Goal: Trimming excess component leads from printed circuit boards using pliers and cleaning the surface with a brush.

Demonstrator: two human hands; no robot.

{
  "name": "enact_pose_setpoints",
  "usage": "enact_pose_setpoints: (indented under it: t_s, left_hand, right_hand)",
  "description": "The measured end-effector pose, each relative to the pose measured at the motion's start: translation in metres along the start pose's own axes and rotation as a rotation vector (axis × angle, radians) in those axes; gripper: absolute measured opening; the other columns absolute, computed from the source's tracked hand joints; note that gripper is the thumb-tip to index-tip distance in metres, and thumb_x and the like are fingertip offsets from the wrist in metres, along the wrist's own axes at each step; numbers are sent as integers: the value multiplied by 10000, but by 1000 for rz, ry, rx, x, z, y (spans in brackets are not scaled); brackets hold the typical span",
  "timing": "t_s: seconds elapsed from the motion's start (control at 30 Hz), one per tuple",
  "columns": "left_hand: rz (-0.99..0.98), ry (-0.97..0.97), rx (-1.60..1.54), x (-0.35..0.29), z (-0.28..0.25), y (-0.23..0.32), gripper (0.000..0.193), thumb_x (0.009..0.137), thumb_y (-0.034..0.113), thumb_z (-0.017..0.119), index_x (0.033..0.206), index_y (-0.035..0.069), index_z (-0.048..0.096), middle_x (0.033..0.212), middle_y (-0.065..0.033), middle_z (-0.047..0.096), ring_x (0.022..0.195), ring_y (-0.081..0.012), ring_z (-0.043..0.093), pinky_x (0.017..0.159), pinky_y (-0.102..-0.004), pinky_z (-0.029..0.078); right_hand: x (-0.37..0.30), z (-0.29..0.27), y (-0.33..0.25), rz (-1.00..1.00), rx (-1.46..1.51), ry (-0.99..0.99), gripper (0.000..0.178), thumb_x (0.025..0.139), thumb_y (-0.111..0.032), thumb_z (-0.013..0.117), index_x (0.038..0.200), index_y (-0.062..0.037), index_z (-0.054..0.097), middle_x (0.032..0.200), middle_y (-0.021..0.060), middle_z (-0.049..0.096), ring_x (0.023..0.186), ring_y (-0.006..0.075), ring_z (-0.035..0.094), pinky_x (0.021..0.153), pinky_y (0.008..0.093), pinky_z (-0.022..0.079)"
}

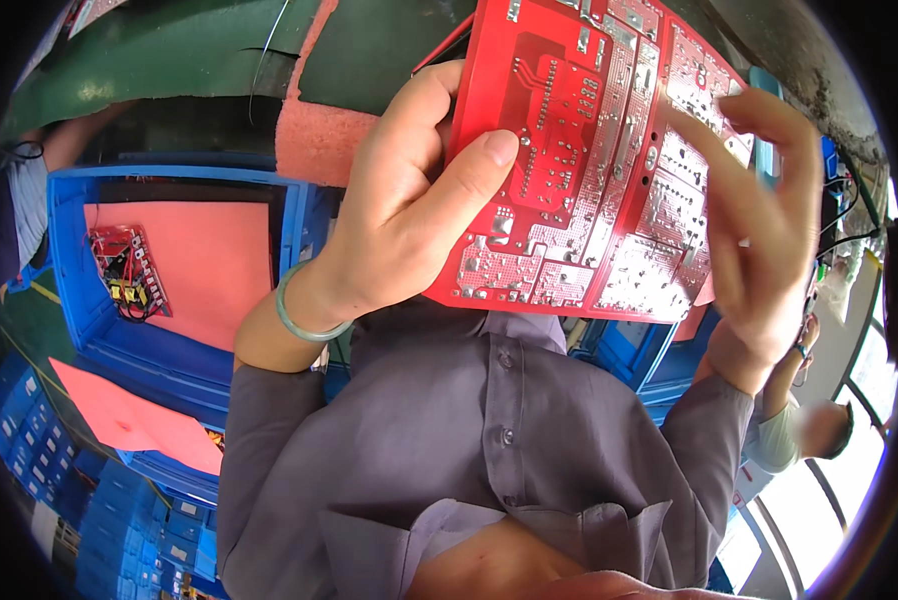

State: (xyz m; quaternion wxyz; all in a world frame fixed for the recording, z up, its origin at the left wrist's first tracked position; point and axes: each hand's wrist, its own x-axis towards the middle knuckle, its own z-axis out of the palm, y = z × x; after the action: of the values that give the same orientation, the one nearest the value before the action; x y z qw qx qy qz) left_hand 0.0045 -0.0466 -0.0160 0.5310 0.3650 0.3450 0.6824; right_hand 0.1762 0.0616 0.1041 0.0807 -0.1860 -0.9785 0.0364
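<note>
A large red circuit board (624, 215) is held up in front of my chest, its solder side with silvery joints facing me. My left hand (394, 215), with a green bangle at the wrist, grips the board's left edge, thumb lying across the face. Along the right part of the board is my right hand (769, 215), its fingers apart and slightly blurred. One finger reaches over the soldered surface; whether it touches cannot be made out.
A blue crate (64, 240) at the left holds a pink foam sheet (214, 260) and another red board with components (129, 270). A loose pink sheet (134, 415) leans below it. Green matting (159, 75) covers the bench. Other people are at both sides.
</note>
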Motion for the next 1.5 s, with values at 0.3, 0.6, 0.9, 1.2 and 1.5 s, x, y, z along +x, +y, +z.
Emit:
enact_pose_setpoints:
  t_s: [0.3,0.6,0.9,1.2,1.5]
  left_hand:
    - [12,87,78,0,-4,9,391,936,202,491,1205,-58,378,943,-103,624,782,-55,562,681,-180,434]
    - [-99,88,557,17,10,26,548,848,87,556,1303,-82,302,1053,-169,598,950,-154,585,831,-269,449]
    - [-4,55,490,21,11,26,571,825,22,568,1312,-62,282,1202,-116,498,1096,-154,488,926,-301,395]
    - [-26,86,64,24,12,14,453,879,26,405,1315,-57,319,1248,-111,479,1135,-169,468,968,-279,349]
    - [48,62,79,20,12,13,430,897,13,357,1316,-71,310,1265,-142,475,1150,-184,473,979,-296,356]
  right_hand:
    - [-174,10,118,852,-397,136,572,897,-316,524,1391,-141,296,1271,201,422,1175,351,416,965,426,330]
    - [-244,41,143,857,-309,47,548,882,-270,546,1358,-77,354,1345,172,390,1261,318,347,1036,383,261]
    - [-271,45,153,836,-288,87,389,926,-210,462,1294,-83,449,1129,179,501,1021,314,509,870,381,396]
    - [-187,16,58,721,-152,307,361,829,-26,566,1189,-20,537,1044,116,551,942,226,554,821,306,435]
    - [-42,-1,-11,160,-84,-44,638,551,63,643,1159,-112,571,993,117,503,891,293,538,770,374,441]
